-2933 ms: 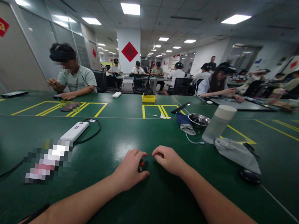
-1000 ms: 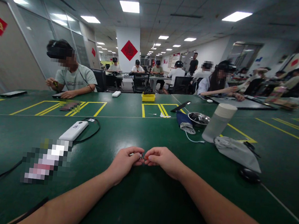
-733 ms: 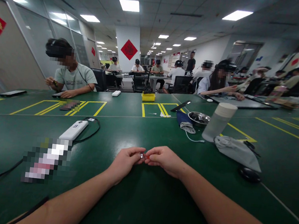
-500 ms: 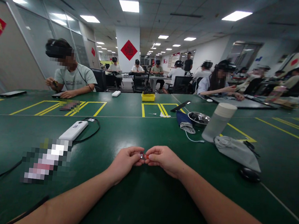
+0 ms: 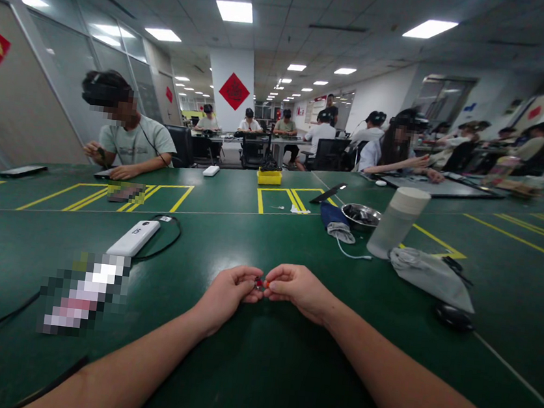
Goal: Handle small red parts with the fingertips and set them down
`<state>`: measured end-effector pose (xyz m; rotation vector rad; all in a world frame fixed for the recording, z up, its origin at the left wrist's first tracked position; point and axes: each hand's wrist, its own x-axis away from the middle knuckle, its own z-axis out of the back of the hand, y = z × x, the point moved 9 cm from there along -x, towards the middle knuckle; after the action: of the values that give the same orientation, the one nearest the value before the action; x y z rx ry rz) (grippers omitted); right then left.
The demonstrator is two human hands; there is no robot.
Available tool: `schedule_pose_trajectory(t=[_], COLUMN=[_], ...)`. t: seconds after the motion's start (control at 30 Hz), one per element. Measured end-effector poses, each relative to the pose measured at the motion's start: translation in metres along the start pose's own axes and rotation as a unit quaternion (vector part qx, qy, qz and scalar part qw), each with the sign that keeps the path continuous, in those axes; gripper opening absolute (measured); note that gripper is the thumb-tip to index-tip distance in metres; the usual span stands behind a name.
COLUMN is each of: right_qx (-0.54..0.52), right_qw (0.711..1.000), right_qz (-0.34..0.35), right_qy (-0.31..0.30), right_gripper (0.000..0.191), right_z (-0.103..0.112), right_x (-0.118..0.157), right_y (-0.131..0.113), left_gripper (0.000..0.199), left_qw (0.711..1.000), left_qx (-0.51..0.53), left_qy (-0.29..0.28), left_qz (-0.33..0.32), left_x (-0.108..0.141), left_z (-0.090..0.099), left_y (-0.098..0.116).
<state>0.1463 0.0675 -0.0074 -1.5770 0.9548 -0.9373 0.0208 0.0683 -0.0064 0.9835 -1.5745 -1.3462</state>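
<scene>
Just above the green table, my left hand and my right hand meet almost fingertip to fingertip. Between the thumb and fingers of my left hand is a small shiny piece with red on it. My right hand pinches a tiny orange-red piece. Fingers cover most of both pieces, so their kind does not show. Whether the two pieces touch I cannot tell.
To the left lie a white power bank with a black cable and a blurred-out object. On the right are a bottle, a metal bowl, a grey pouch and a black mouse. Co-workers sit across the table.
Both hands keep nearly the same place. The small piece in my left hand now shows red where it looked silvery before, so it seems to have turned slightly.
</scene>
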Motion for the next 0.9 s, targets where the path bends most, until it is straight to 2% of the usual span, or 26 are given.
schedule_pose_trajectory(t=[0.13,0.43,0.6,0.77,0.9], right_qx=[0.005,-0.044,-0.020,0.007,0.031], right_qw=[1.000,0.998,0.999,1.000,0.999], right_qz=[0.018,-0.006,0.001,0.000,0.013], right_qy=[0.018,0.036,0.030,0.014,0.010], right_gripper=[0.025,0.022,0.020,0.028,0.033], right_z=[0.001,0.002,0.001,-0.002,-0.002], right_x=[0.000,0.000,0.001,0.001,0.000], right_y=[-0.004,-0.003,-0.004,-0.001,0.000], left_gripper=[0.020,0.024,0.025,0.023,0.019], left_qw=[1.000,0.998,1.000,0.996,0.999], left_qx=[0.023,0.063,0.012,-0.073,-0.043], left_qy=[-0.004,-0.007,-0.019,-0.024,-0.009], left_qz=[0.008,0.025,-0.001,-0.040,-0.027], left_x=[0.000,-0.002,0.000,0.004,0.003], left_z=[0.001,0.002,-0.001,-0.005,-0.003], left_y=[-0.002,-0.008,-0.003,0.009,0.006])
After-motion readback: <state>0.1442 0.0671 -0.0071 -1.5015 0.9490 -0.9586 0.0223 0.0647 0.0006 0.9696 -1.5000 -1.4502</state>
